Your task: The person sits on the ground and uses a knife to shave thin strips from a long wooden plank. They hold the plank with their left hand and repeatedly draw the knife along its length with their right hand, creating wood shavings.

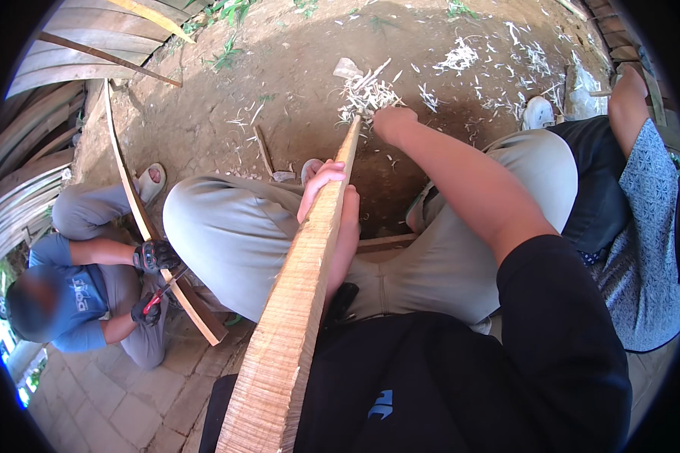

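A long, squared length of wood (291, 302) runs from close under my chest out past my knees, narrowing toward its far end. Wrapped around its farther half is my left hand (322, 185), with fingers over the left edge. My right hand (394, 124) is closed beside the wood's far tip, its arm stretched forward. Whatever that fist holds is hidden behind it. A heap of pale wood shavings (370, 92) lies on the dirt just beyond the tip.
At left, a co-worker in dark gloves (153, 257) holds a red-handled tool (156, 299) against another long wooden strip (196, 308). To the right sits a person in patterned cloth (649, 241). A short stick (264, 150) and scattered shavings (459, 57) lie on the ground.
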A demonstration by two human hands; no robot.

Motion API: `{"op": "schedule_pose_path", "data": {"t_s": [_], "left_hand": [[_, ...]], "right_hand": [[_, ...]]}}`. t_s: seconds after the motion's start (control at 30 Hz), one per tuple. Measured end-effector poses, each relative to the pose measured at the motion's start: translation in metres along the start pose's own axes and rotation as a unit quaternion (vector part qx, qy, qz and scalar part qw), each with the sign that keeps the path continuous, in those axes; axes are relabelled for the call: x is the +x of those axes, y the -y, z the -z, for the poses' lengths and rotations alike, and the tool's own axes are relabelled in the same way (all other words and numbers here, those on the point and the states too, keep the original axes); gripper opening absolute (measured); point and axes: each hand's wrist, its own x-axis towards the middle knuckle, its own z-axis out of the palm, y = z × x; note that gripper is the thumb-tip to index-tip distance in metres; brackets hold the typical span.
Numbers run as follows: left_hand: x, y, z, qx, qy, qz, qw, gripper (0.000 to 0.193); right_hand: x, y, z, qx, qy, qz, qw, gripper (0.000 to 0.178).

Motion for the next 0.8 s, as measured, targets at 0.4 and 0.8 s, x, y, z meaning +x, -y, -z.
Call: {"op": "schedule_pose_path", "data": {"t_s": [0.4,0.8], "left_hand": [[-0.001,-0.012,0.002,-0.036,0.008,0.074,0.997,0.024],[0.002,-0.008,0.002,-0.021,0.000,0.026,0.999,0.025]], "right_hand": [[0.044,-0.030,-0.014,0.043,0.055,0.022,0.997,0.041],[0.014,-0.032,0.006,-0.011,0.038,0.011,0.999,0.045]]}}
